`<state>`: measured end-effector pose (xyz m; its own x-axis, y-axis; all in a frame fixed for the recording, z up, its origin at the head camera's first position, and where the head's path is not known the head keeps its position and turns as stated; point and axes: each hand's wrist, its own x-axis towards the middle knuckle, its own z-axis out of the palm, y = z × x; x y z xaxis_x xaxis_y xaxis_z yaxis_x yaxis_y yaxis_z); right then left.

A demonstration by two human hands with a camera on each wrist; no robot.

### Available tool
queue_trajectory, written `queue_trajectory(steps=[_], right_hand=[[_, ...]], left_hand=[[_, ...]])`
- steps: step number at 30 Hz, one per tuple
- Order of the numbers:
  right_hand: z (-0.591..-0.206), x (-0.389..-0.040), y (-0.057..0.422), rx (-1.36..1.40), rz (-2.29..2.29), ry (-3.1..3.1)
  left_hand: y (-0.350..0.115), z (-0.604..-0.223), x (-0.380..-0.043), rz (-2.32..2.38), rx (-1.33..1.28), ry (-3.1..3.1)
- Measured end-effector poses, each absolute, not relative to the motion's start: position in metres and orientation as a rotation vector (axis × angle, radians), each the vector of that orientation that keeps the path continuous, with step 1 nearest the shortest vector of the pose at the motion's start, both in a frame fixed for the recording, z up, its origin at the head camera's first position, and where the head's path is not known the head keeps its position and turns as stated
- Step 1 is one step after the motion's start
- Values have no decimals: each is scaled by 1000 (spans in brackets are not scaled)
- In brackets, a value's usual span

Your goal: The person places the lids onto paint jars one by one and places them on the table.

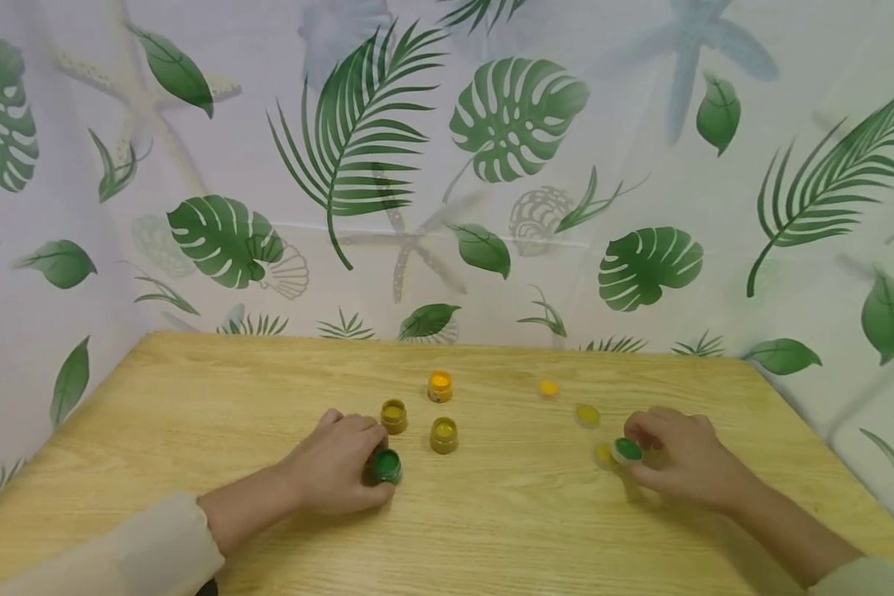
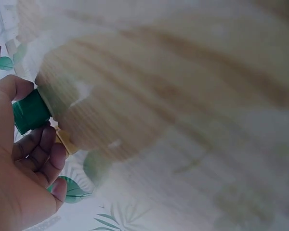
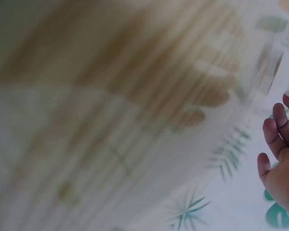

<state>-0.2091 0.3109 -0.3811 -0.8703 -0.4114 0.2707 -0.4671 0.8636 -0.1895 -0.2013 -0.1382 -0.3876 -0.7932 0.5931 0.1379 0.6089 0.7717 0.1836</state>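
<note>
On the left side of the table my left hand [image 1: 343, 463] grips a small paint jar [image 1: 387, 466] with green paint and no lid on top. The left wrist view shows the same green jar [image 2: 32, 111] between thumb and fingers. Over at the right, my right hand [image 1: 678, 455] pinches a round lid [image 1: 628, 449], its green-stained inside facing up. Beneath and beside that lid lies a yellow-stained lid [image 1: 603, 454], partly covered. In the right wrist view the right hand [image 3: 284, 163] shows only at the edge.
Beyond the left hand stand an orange-yellow jar [image 1: 439, 386] and two mustard jars, one nearer the hand [image 1: 393, 416], the other to its right [image 1: 444, 434]. A yellow lid [image 1: 548, 387] and an olive lid [image 1: 587, 415] lie farther back. A leaf-printed cloth [image 1: 417, 165] backs the wooden table [image 1: 268, 364].
</note>
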Motion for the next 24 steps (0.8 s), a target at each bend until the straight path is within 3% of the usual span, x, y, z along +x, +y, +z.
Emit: queue_trajectory(steps=[17, 24], right_hand=[[-376, -200, 227, 1179, 223, -2305], [-385, -199, 214, 1236, 217, -2283]], left_hand=[[-136, -389, -199, -321, -1055, -2834], [-134, -388, -198, -329, -1082, -2821]])
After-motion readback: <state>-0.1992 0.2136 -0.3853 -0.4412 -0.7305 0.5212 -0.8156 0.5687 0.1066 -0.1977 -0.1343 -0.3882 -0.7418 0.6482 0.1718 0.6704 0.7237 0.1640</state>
